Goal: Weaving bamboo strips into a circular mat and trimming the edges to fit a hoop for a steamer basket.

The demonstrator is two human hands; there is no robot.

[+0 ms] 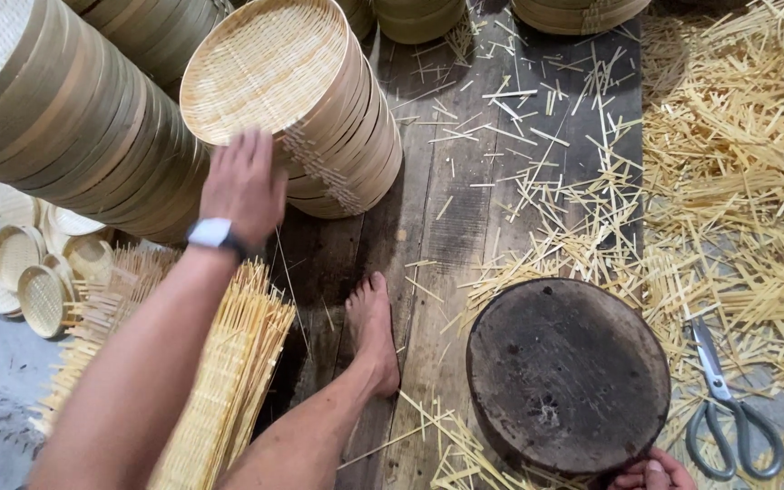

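One view, head camera. Left hand [243, 186], smartwatch [210, 233] at the wrist, reaches to the stack of woven bamboo steamer lids [319, 109] leaning on the plank floor [465, 209]; fingers spread flat, tips touching the lowest rim of the top lid, gripping nothing. Right hand [653, 474] at the bottom edge, mostly cut off: fingers rest on the near rim of the round dark chopping block [566, 374]; grip cannot be told. Scissors [726, 408] lie just right of the block among bamboo offcuts [737, 181]. Bare foot [374, 331] between.
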